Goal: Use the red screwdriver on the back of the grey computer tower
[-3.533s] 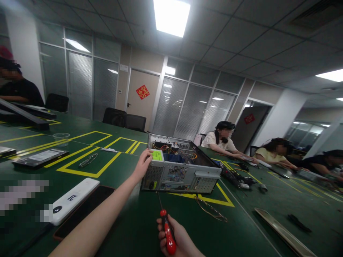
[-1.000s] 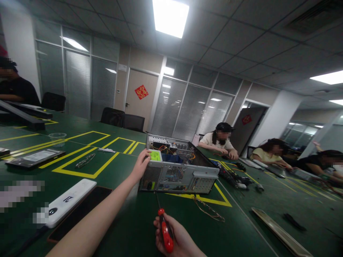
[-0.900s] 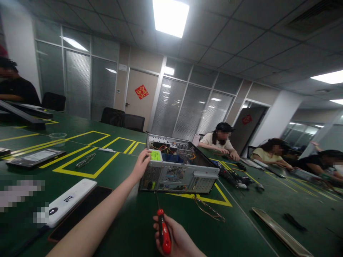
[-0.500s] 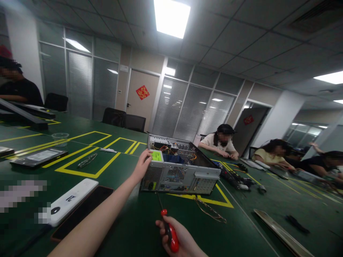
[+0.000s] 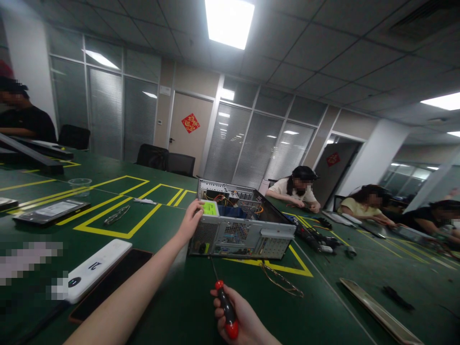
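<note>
An open desktop computer case (image 5: 247, 242) lies on the green table, its perforated back panel facing me. My left hand (image 5: 190, 221) grips the near left corner of the case, its fingers curled over the top edge beside a box-shaped part with a yellow-green label (image 5: 209, 208). Low in the view, my right hand (image 5: 242, 314) is closed around a red and dark grey screwdriver (image 5: 227, 306). The shaft points up and away, its tip at the lower left edge of the back panel. Whether the tip sits in a screw is too small to tell.
Left on the table (image 5: 172, 306) are a white power bank (image 5: 102, 268), a dark phone (image 5: 115, 278), a hard drive (image 5: 53, 211) and a plastic cup (image 5: 80, 187). Cables (image 5: 282, 281) and a long metal strip (image 5: 377, 311) lie right. Several people sit around the table.
The screwdriver handle has turned in my right hand, showing more of its grey side, and my fingers have shifted on it slightly. My left hand and the case have stayed put.
</note>
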Motion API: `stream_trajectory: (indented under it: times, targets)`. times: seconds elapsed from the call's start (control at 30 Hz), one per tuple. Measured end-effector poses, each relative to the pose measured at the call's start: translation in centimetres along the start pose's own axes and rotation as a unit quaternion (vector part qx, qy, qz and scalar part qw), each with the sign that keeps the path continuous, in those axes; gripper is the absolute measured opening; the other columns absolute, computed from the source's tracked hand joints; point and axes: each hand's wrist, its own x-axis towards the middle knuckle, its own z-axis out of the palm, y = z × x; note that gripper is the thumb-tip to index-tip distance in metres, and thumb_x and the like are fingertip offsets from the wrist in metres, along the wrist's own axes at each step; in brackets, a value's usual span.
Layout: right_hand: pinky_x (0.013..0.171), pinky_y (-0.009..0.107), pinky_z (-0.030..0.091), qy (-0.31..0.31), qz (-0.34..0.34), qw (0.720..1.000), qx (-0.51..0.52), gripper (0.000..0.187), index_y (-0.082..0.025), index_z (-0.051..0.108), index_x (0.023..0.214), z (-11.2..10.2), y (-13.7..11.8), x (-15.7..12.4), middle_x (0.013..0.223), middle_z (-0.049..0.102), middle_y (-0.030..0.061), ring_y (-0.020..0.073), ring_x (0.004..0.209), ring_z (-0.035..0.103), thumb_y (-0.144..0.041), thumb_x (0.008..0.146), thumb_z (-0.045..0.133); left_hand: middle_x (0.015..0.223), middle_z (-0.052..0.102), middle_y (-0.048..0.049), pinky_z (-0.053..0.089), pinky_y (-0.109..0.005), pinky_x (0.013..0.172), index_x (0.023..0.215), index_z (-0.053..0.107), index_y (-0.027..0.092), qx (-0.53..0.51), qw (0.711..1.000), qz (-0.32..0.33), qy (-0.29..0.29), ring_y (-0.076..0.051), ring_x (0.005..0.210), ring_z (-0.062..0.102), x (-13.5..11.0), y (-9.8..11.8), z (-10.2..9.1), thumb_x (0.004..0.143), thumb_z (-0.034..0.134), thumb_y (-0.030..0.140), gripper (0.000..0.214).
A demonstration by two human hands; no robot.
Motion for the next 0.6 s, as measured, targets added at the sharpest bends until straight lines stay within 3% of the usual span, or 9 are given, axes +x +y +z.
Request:
stream_trajectory:
  times: [0.2, 0.4, 0.6]
  targets:
    - [0.034, 0.009, 0.031, -0.014, -0.007, 1.0, 0.019, 0.036, -0.009, 0.059, 0.088, 0.0, -0.4, -0.1, 0.056, 0.054, -0.0007, 0.0026, 0.038, 0.044, -0.039, 0.095, 0.041, 0.114, 0.062, -0.0077, 0.028, -0.045, 0.114, 0.077, 0.051, 0.022, -0.002, 1.0, 0.003, 0.004, -0.025, 0.131, 0.043, 0.0, -0.1, 0.1, 0.082, 0.045, 0.031, 0.012]
    - [0.035, 0.009, 0.032, -0.027, 0.003, 1.0, 0.007, 0.033, -0.01, 0.057, 0.074, -0.3, -0.2, 0.4, 0.053, 0.053, -0.0009, 0.0015, 0.038, 0.043, -0.036, 0.092, 0.05, 0.115, 0.062, -0.0081, 0.029, -0.045, 0.113, 0.077, 0.051, 0.022, -0.001, 1.0, -0.004, 0.002, -0.026, 0.132, 0.041, 0.0, 0.0, 0.1, 0.082, 0.044, 0.03, 0.012]
    - [0.04, 0.013, 0.039, -0.019, -0.002, 1.0, -0.011, 0.026, -0.01, 0.06, 0.079, -0.5, 0.1, 1.1, 0.058, 0.058, 0.0023, 0.0062, 0.043, 0.052, -0.032, 0.09, 0.052, 0.116, 0.061, -0.0086, 0.028, -0.047, 0.114, 0.078, 0.051, 0.022, -0.007, 1.0, 0.001, 0.003, -0.026, 0.133, 0.04, 0.0, -0.2, 0.1, 0.082, 0.044, 0.03, 0.012]
